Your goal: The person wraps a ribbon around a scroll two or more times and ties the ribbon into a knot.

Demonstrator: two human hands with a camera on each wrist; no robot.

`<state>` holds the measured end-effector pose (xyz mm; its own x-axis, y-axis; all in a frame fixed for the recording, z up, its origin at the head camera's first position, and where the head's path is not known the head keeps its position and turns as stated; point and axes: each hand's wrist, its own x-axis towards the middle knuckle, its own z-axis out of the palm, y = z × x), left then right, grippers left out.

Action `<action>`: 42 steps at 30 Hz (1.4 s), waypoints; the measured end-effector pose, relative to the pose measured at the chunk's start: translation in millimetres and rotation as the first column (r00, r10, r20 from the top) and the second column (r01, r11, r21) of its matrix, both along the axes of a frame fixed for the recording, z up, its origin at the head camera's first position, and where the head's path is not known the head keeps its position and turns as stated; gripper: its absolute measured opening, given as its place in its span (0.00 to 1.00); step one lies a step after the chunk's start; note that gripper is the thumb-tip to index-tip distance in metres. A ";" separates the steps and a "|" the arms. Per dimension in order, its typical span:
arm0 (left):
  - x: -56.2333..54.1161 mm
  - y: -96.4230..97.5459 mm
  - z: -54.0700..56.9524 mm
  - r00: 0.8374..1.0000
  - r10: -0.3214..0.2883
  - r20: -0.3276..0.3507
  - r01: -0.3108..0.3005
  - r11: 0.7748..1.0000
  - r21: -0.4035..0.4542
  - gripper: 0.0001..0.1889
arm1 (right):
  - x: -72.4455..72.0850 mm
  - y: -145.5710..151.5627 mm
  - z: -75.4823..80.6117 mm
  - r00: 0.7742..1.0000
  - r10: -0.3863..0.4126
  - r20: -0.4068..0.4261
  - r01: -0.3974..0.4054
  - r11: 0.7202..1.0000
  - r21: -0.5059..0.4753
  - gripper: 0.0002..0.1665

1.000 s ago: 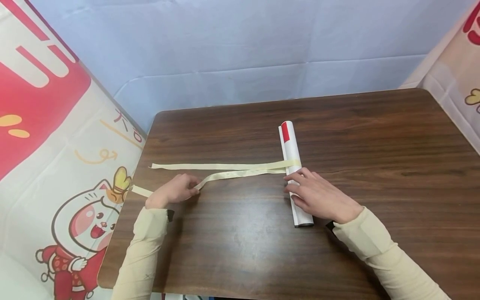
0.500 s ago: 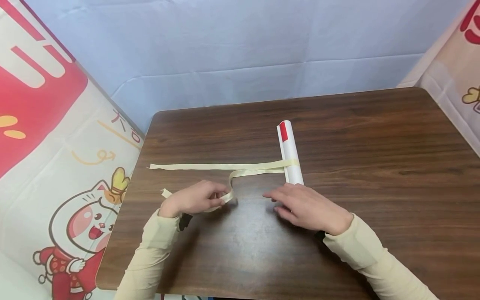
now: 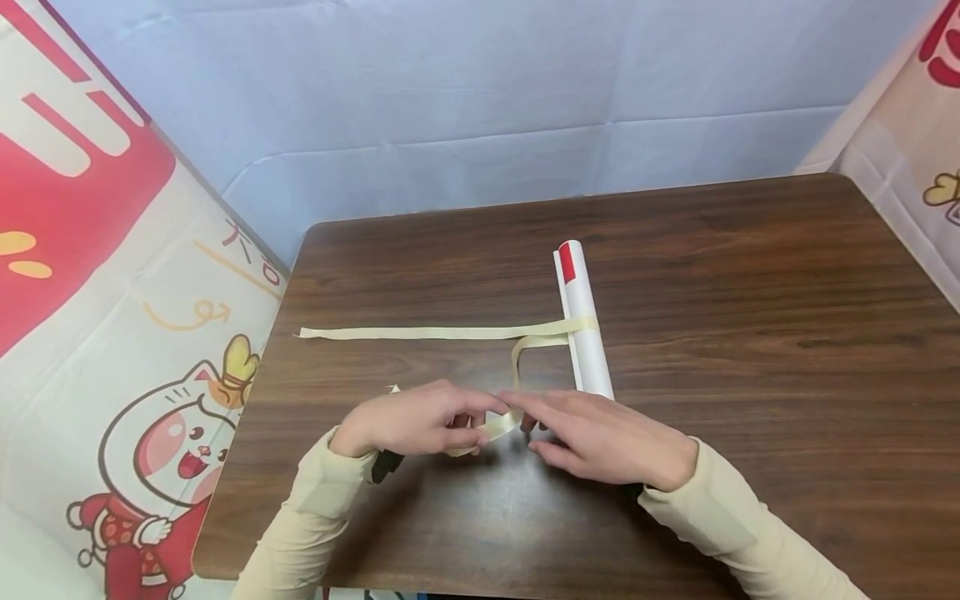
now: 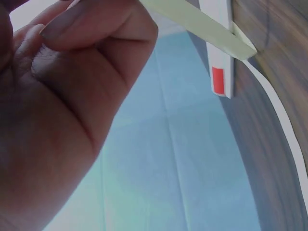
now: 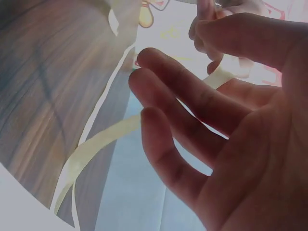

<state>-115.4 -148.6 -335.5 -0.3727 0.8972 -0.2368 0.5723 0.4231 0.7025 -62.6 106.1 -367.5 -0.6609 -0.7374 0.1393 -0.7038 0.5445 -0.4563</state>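
Note:
A white paper roll (image 3: 581,292) with a red patch (image 3: 567,262) near its far end lies on the table. Pale yellow ribbon (image 3: 420,333) passes around it, and one tail stretches straight to the left. My left hand (image 3: 420,421) pinches the other tail, which curves toward me from the roll; in the left wrist view this ribbon (image 4: 207,26) runs from the fingers to the roll. My right hand (image 3: 611,437) meets the left at the fingertips, its fingers loosely bent and spread in the right wrist view beside the ribbon (image 5: 103,139). It covers the roll's near end.
The brown wooden table (image 3: 750,292) has rounded corners and a near edge below my hands. A pale blue cloth backdrop (image 3: 480,100) hangs behind it. Printed panels with a cartoon cat (image 3: 187,442) stand at the left, and another printed panel is at the right.
My left hand has moved right with the ribbon tail, which now bends toward me. The right hand has come off the roll's middle, moving nearer and left to meet the left hand.

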 end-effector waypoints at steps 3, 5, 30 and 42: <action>3.0 3.1 2.9 0.999 -0.034 -0.011 0.034 0.999 0.000 0.16 | 1.0 1.0 3.7 1.000 0.001 0.007 -0.001 1.000 -0.005 0.27; 4.8 4.8 4.2 0.999 -0.049 -0.018 0.049 0.999 -0.006 0.16 | 1.6 2.7 6.2 1.000 -0.010 0.010 0.011 1.000 -0.007 0.23; -53.6 -30.1 -46.7 0.864 0.315 -0.393 -0.446 0.842 -0.305 0.28 | -13.3 50.2 15.8 0.981 -0.191 0.027 0.190 0.982 0.019 0.09; -67.2 -49.8 -69.4 0.810 0.398 -0.430 -0.543 0.785 -0.298 0.31 | -30.0 91.5 6.0 0.957 -0.282 0.064 0.279 0.959 0.048 0.09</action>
